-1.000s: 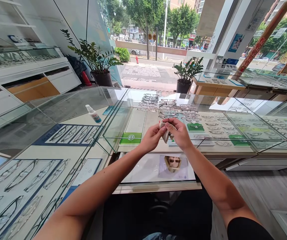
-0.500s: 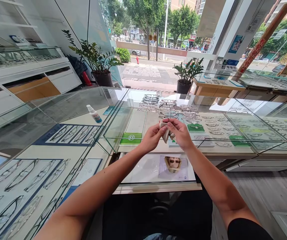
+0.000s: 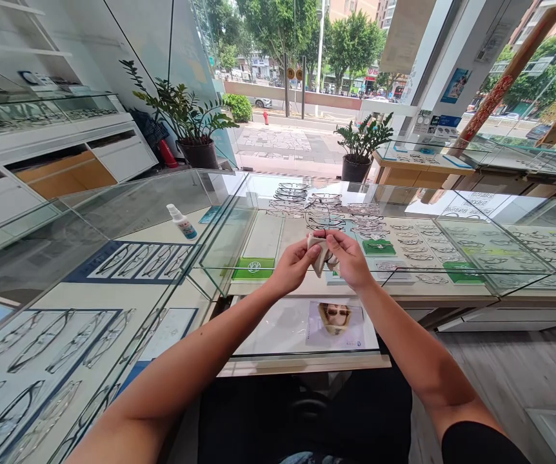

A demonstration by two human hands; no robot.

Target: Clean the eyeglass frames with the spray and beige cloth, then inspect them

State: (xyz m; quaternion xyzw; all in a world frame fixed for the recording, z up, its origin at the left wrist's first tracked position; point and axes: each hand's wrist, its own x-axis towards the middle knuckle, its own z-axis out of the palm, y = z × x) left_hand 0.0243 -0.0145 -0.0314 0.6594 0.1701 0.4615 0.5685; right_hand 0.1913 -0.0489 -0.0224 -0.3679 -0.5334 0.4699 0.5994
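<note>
My left hand [image 3: 291, 265] is closed on a pale cloth [image 3: 317, 255], pinching it between thumb and fingers. Close against it, my right hand [image 3: 350, 259] has its fingers closed at the cloth's right side, around a thin dark-rimmed object that looks like a pair of glasses, mostly hidden by cloth and fingers. Both hands are held over the glass counter. Just beyond them, several pairs of glasses [image 3: 325, 207] lie in rows on the counter.
A white spray bottle [image 3: 182, 221] stands on the left counter, above trays of glasses [image 3: 137, 260]. A green case [image 3: 253, 268] is left of my hands, another green box [image 3: 378, 247] to the right. Potted plants [image 3: 355, 169] stand beyond the counter.
The cloth has shifted slightly between my fingers, with its lower edge a little further left. Both hands remain in nearly the same place.
</note>
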